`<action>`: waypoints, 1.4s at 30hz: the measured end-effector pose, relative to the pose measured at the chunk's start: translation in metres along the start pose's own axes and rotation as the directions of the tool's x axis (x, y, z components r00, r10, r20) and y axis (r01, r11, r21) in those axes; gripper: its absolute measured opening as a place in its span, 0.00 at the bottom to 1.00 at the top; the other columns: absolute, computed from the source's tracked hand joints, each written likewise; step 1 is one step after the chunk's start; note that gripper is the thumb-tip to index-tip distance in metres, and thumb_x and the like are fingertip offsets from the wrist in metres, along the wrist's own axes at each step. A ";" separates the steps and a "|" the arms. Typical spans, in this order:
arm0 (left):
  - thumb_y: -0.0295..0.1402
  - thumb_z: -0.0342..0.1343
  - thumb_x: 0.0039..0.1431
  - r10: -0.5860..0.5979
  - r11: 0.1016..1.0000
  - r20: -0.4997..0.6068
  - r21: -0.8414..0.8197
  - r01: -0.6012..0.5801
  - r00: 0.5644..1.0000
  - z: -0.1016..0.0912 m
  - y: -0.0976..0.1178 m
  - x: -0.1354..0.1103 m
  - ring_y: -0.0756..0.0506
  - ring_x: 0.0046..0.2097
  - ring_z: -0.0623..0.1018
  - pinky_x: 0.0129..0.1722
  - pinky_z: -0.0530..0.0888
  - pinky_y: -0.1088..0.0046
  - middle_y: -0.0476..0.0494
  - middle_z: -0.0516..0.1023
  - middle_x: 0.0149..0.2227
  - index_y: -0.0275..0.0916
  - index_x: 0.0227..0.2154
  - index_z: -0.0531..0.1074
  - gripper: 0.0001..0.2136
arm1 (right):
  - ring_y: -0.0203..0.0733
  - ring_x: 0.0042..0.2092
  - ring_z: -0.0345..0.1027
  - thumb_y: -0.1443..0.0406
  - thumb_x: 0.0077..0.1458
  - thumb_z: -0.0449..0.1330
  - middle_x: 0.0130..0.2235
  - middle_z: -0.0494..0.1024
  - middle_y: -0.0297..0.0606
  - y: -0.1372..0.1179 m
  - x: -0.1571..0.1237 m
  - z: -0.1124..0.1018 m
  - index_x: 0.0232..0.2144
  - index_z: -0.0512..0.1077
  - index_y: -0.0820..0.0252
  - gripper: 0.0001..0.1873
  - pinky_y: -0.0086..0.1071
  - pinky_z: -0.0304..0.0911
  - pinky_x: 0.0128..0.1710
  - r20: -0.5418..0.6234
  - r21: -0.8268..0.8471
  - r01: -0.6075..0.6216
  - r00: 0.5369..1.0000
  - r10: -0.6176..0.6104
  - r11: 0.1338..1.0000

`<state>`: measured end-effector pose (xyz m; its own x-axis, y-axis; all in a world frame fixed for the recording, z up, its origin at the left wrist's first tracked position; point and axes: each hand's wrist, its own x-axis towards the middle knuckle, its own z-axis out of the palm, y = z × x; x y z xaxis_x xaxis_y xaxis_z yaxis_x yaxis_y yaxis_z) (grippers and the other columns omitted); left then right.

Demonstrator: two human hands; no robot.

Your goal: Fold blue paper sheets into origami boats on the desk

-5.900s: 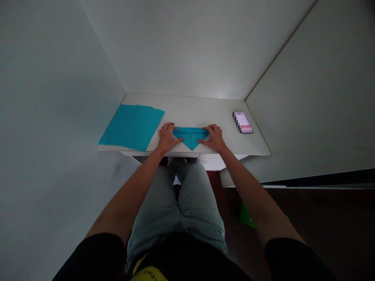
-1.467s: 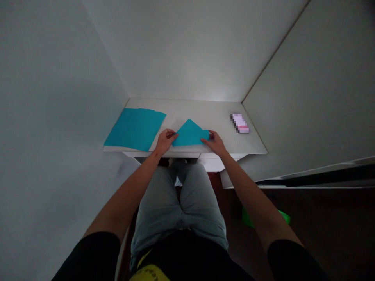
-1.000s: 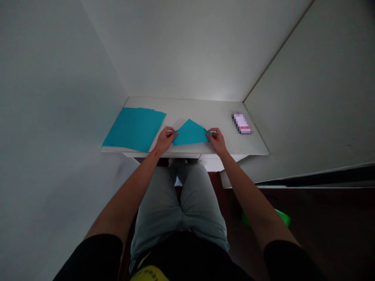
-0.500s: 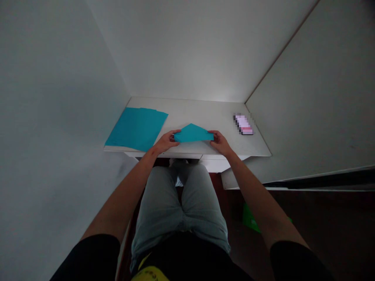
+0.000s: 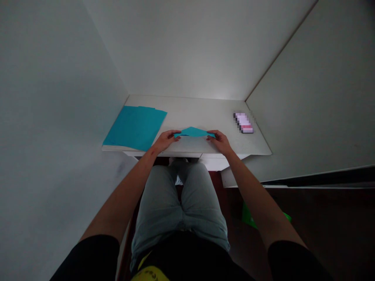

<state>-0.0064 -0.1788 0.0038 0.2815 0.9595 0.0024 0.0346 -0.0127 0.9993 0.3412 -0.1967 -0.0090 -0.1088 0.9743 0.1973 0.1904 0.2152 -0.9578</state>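
Between my two hands is a folded piece of blue paper (image 5: 191,132), with a pointed top edge facing the wall. My left hand (image 5: 166,141) pinches its left end between thumb and fingers. At the other end, my right hand (image 5: 220,143) grips the right corner in the same way. The paper looks tilted, so only a narrow strip of it shows, just above the white tabletop. Several flat blue sheets (image 5: 134,127) lie in a loose stack left of my left hand.
A phone (image 5: 243,122), its picture blurred, lies on the right of the white table (image 5: 202,113). Walls enclose the table at the back and both sides. Something green (image 5: 249,216) is on the dark floor beneath my right forearm.
The folded paper has tipped, so its visible face is much narrower than before and its lower edge sits farther from me. Both hands keep their hold at the ends.
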 end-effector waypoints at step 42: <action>0.49 0.78 0.48 -0.010 0.999 -0.110 -0.033 0.006 0.994 0.013 0.002 -0.003 0.44 0.39 0.86 0.34 0.83 0.69 0.40 0.85 0.46 0.40 0.49 0.73 0.31 | 0.40 0.31 0.67 0.37 0.47 0.75 0.28 0.78 0.31 -0.008 -0.005 0.003 0.30 0.76 0.52 0.29 0.36 0.65 0.33 -0.031 -0.040 -0.069 0.997 0.068 0.997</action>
<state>0.0051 -0.1854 0.0049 0.1740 0.9847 -0.0034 0.0051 0.0025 1.0000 0.3371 -0.2038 -0.0032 -0.0650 0.9883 0.1380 0.2363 0.1496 -0.9601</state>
